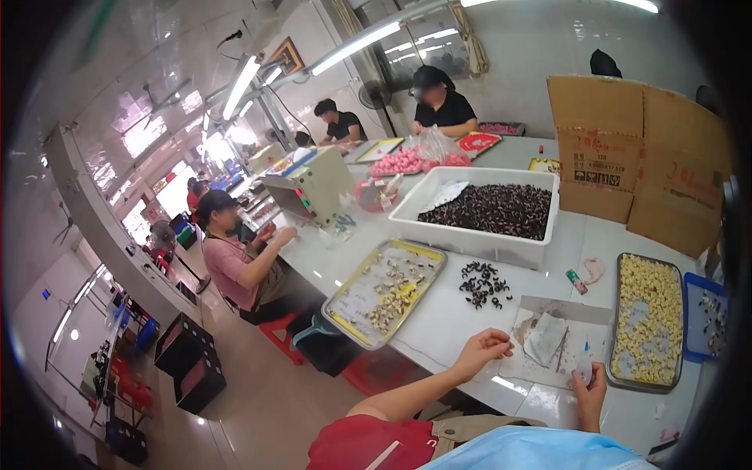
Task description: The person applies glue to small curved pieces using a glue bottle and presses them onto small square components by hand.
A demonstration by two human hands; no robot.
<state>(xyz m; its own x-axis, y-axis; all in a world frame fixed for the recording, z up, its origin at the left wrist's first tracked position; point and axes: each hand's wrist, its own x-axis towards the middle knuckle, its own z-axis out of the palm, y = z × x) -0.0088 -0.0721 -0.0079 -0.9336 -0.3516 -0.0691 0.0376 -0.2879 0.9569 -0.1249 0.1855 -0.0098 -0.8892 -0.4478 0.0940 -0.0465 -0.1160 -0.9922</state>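
Observation:
My left hand [484,354] is raised over the table edge, fingers curled and tips pinched together; anything between them is too small to make out. My right hand [589,395] is closed around a small translucent bottle [583,368] with a blue needle tip pointing up. Both hands are beside a grey board [583,316] that carries a stained, crumpled white sheet [546,340]. Beyond my left hand lies a loose pile of small black curved pieces [483,285]. Right of the board, a metal tray [618,354] holds many small cream-coloured pieces.
A white bin [475,246] full of dark pieces stands behind the pile. Left is a yellow-lined tray [362,338] with small pieces. A cardboard screen [599,141] rises at right, near a blue tray [709,350]. A co-worker in pink [235,254] sits at left; others sit farther back.

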